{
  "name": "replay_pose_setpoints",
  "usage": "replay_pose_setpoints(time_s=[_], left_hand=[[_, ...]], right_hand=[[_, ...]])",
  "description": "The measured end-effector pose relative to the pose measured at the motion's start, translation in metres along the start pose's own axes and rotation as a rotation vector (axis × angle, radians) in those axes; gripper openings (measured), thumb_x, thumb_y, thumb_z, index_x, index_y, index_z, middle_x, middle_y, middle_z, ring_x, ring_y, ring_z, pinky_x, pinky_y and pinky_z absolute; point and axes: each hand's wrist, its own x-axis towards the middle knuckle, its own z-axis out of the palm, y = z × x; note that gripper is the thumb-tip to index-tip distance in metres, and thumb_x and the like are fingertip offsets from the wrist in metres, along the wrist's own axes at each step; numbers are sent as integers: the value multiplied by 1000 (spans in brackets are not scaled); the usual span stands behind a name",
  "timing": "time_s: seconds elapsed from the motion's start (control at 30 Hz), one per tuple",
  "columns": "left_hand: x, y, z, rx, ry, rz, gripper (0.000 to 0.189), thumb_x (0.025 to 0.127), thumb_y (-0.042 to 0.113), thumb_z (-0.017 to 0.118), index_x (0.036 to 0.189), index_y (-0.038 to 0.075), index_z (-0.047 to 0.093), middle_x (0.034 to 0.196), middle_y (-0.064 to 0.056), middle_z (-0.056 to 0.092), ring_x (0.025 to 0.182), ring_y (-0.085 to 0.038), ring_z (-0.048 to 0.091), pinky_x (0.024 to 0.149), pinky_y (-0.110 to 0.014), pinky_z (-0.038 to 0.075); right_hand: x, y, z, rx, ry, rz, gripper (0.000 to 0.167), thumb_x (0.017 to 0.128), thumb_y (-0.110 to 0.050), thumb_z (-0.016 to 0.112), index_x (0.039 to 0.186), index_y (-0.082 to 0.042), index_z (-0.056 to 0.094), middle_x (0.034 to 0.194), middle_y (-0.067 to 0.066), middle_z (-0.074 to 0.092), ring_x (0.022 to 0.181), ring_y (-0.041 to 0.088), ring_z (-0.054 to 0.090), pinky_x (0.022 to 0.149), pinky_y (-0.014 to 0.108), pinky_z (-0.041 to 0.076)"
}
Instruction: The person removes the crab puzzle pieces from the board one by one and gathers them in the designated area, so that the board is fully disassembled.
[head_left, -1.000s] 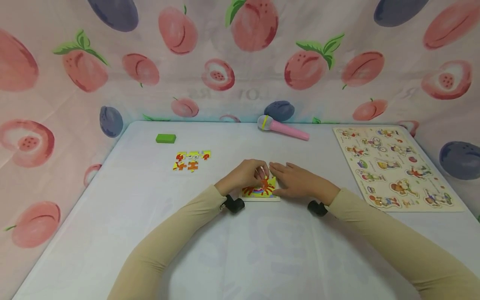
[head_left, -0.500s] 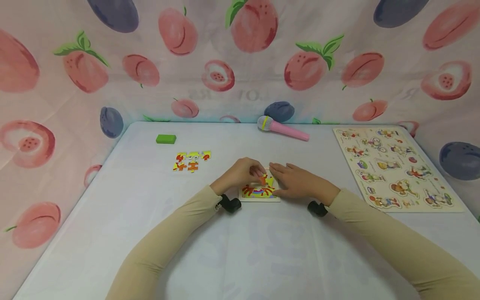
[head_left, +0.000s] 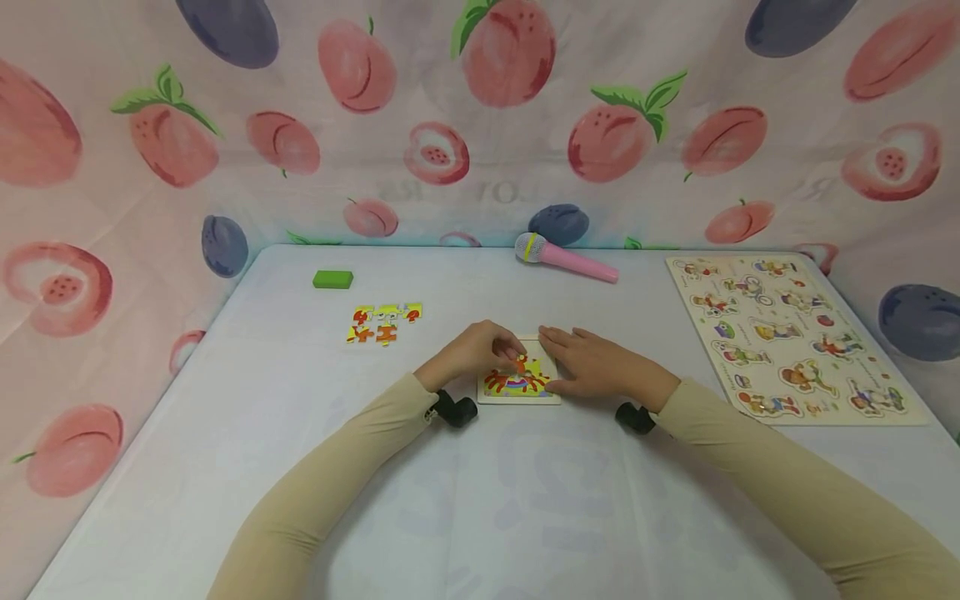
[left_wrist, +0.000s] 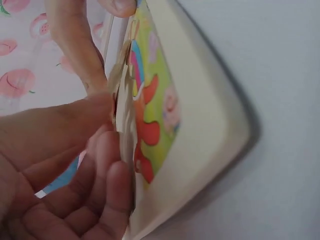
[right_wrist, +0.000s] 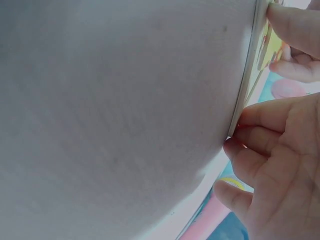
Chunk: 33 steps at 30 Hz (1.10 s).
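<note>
A small jigsaw puzzle in a pale wooden tray (head_left: 519,401) lies mid-table, showing red legs and a rainbow on yellow-green. Between thumb and fingertips, the left hand (head_left: 476,350) pinches an orange jigsaw piece (head_left: 521,364), tilted up over the picture. In the left wrist view, the left hand's (left_wrist: 70,165) fingers are right at the picture's surface and partly hide the piece. Along the tray's right side lies the right hand (head_left: 596,364), fingers extended. The right wrist view has the right hand's (right_wrist: 285,155) fingertips and thumb touching the tray edge (right_wrist: 245,82).
Several loose jigsaw pieces (head_left: 386,323) lie grouped left of the tray. Behind them sits a green block (head_left: 332,279). A pink toy microphone (head_left: 573,262) lies near the back edge. At the right is a large picture puzzle board (head_left: 847,417). Patterned cloth hangs behind the table.
The left hand has drawn slightly left with the orange jigsaw piece, uncovering more of the picture and the tray's upper part. The right hand has stayed at the tray's side.
</note>
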Motion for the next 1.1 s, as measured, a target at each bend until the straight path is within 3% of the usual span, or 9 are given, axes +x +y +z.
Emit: replay_pose_setpoints(time_s=[0.13,0.3,0.6,1.1], left_hand=[[1,1,0,14,-47,-29,18,81,12,74,99,10,72,82,-1,66,73,-8,56,70,-17,45],[2,4,0,53,-77,-20,22,78,13,76,98,8,70,83,-1,64,73,-8,54,68,-16,45],[0,8,3,88,-52,-30,22,76,14,78,93,6,68,82,-1,60,74,-9,50,66,-15,42],[-1,12,5,55,-72,-48,24,81,10,73,103,6,64,93,-6,64,80,-12,55,72,-19,47]], right_hand=[[0,0,0,-1,2,-2,79,91,-46,55,146,3,25,155,17,22,143,28,25,113,52,23],[1,0,0,-4,11,-7,79,91,-45,55,146,3,25,154,18,23,142,29,26,113,52,23],[2,1,0,-23,7,0,78,91,-45,55,146,3,26,154,17,23,142,29,27,113,52,24],[1,-1,-1,-8,-3,2,78,91,-44,55,145,4,26,154,18,23,142,30,26,113,53,23]])
